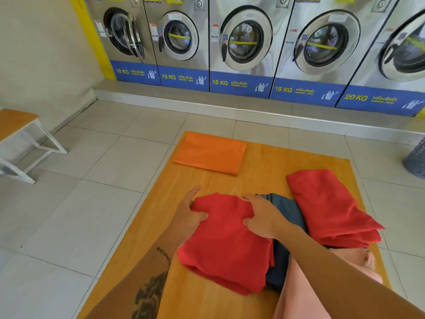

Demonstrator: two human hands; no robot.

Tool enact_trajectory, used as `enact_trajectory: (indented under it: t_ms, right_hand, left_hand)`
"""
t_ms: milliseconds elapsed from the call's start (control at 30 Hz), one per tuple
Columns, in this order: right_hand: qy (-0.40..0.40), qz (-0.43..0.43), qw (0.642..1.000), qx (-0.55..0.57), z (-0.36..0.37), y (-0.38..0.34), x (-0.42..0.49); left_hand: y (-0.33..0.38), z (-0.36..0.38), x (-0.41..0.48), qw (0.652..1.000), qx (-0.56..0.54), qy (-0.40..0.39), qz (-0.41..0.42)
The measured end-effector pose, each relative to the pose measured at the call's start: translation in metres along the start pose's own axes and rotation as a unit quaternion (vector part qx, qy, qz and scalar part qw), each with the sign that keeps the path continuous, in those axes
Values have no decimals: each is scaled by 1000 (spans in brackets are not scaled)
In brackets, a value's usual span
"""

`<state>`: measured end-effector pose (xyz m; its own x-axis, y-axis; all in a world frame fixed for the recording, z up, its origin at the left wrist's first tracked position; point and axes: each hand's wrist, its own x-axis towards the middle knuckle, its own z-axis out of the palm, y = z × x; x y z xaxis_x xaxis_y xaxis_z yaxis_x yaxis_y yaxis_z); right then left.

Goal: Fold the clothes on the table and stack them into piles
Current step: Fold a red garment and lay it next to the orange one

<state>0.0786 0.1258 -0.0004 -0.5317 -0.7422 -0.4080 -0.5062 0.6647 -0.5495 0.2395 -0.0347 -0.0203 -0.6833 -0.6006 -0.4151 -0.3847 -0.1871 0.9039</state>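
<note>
A folded red garment (227, 245) lies in the near middle of the wooden table (264, 162). My left hand (188, 215) grips its far left corner and my right hand (262, 217) pinches its far right edge. Under its right side a dark blue garment (288, 210) shows. Beyond that, a second red garment (326, 203) lies loosely folded at the right. A folded orange garment (210, 153) rests flat at the far left of the table. A pink garment (294, 293) hangs at the near right, partly hidden by my right arm.
A row of steel washing machines (243, 42) lines the far wall on a raised step. A white-legged wooden bench (16, 125) stands at the left. A patterned grey bin (416, 160) sits at the right edge. Tiled floor surrounds the table.
</note>
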Motion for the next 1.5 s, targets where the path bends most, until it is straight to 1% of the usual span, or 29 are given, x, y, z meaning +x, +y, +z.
enact_trajectory:
  t_ms: [100, 133, 233, 300, 400, 467, 567, 600, 667, 733, 800, 900, 1000, 1067, 1133, 1200, 1233, 1300, 1400, 1500]
  right_hand:
    - [-50, 27, 998, 6, -1, -3, -7]
    - [-53, 25, 998, 5, 0, -4, -8]
    - [-34, 10, 999, 26, 1, -10, -7]
    - [-34, 5, 998, 46, 2, -13, -5]
    - [-27, 39, 991, 125, 13, -10, -1]
    - [19, 63, 979, 195, 29, -14, 1]
    - [138, 92, 952, 258, 63, -26, 7]
    - [160, 103, 939, 286, 72, -31, 7]
    - [173, 111, 927, 315, 88, -38, 8]
    - [176, 112, 934, 289, 99, -37, 9]
    - [179, 117, 944, 250, 102, -41, 13]
    - [192, 129, 947, 224, 97, -49, 30]
    - [221, 110, 942, 228, 77, -64, 55]
    - [222, 100, 945, 216, 62, -71, 76]
    - [190, 103, 964, 154, 50, -75, 96]
    - [137, 123, 979, 85, 48, -73, 107]
    - [107, 131, 983, 65, 50, -73, 106]
    - [69, 134, 988, 41, 59, -73, 97]
    - [90, 120, 989, 14, 76, -69, 77]
    - [114, 112, 986, 45, 83, -60, 58]
  left_hand:
    - [-10, -4, -12, 998, -58, -8, -26]
    - [-12, -5, -15, 997, -68, -18, -24]
    - [-12, -16, -16, 999, -15, -40, 20]
    - [-12, -28, -12, 998, 15, -19, 49]
    - [-17, -53, 1, 996, 60, 21, 70]
    - [-19, -68, 10, 994, 83, 21, 73]
    - [-27, -85, 21, 985, 151, -26, 75]
    - [-32, -90, 24, 980, 176, -50, 72]
    - [-42, -100, 29, 969, 222, -94, 63]
    - [-49, -110, 32, 966, 225, -115, 53]
    - [-51, -116, 37, 970, 210, -115, 50]
    - [-44, -121, 49, 975, 196, -84, 63]
    - [-26, -123, 68, 976, 186, -45, 102]
    - [-13, -125, 84, 974, 186, -24, 126]
    - [-6, -128, 101, 969, 213, -10, 127]
    - [-8, -132, 112, 959, 266, 2, 94]
    - [-11, -133, 115, 952, 295, 7, 81]
    - [-18, -133, 115, 930, 357, 4, 82]
    - [-28, -129, 109, 904, 416, 5, 100]
    - [-28, -120, 103, 889, 442, 52, 103]
